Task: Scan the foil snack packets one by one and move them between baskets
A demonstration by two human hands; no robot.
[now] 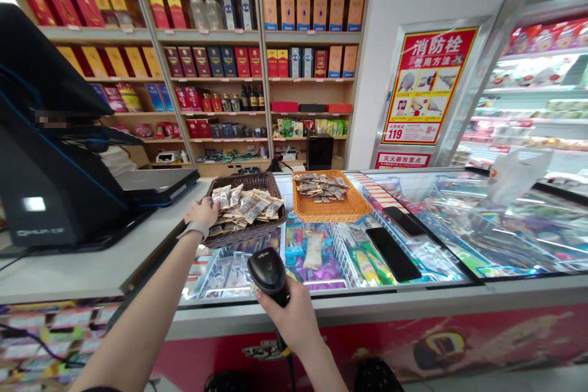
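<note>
In my right hand (296,315) is a black barcode scanner (267,274), its head pointing up and away over the freezer's front edge and its cable hanging below. My left hand (203,213), with a light band at the wrist, is at the left rim of a dark brown wicker basket (248,234). Its fingers curl over the rim, and the fingertips are partly hidden. Many small clear-and-beige packets (252,205) fill this basket. To its right, an orange wicker basket (331,215) holds similar packets (321,187). Both baskets rest on the freezer's glass top.
Two black phones (392,254) (404,221) lie on the freezer glass (358,294). A black checkout terminal (68,196) stands on the left counter (92,269). A translucent plastic bag (517,174) is at the right. Shelves of boxed goods (310,62) line the back wall.
</note>
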